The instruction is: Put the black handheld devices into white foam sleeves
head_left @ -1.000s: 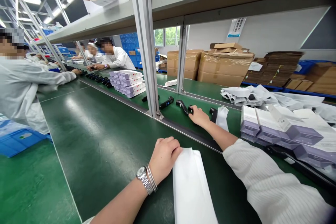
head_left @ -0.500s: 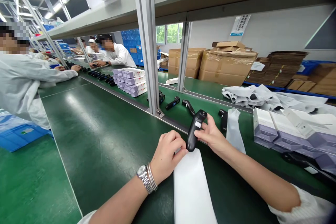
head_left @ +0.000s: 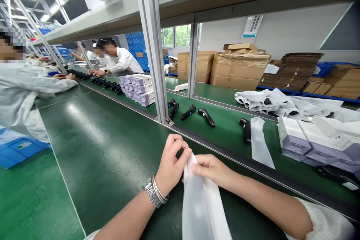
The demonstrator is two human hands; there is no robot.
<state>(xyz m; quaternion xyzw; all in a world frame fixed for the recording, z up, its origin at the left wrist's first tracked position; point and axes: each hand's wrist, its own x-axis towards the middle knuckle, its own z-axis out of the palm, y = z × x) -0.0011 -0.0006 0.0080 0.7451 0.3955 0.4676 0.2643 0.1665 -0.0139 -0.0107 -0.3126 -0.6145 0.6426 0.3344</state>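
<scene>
My left hand (head_left: 173, 162) pinches the top end of a long white translucent bag (head_left: 194, 198) between thumb and fingers. My right hand (head_left: 215, 170) grips the same end from the other side, its thumb pressed on the bag. A greyish area with a pale patch shows through the bag, but I cannot make out its contents clearly. Beyond my hands lie a black handheld device (head_left: 206, 117), another with a small lit display (head_left: 188, 112), and one black device (head_left: 246, 129) beside a second translucent bag (head_left: 260, 140).
White-and-purple boxes (head_left: 295, 138) stand on the right, with crumpled white bags (head_left: 281, 103) behind. A metal post (head_left: 152, 45) rises from the bench ahead. More boxes (head_left: 137, 88) are stacked left of it. Co-workers in white (head_left: 125, 60) sit further along the green bench (head_left: 107, 150).
The black device held up in my right hand is out of sight. Both hands are now on the bag, the right one lower and nearer. Items behind the post have shifted right relative to it.
</scene>
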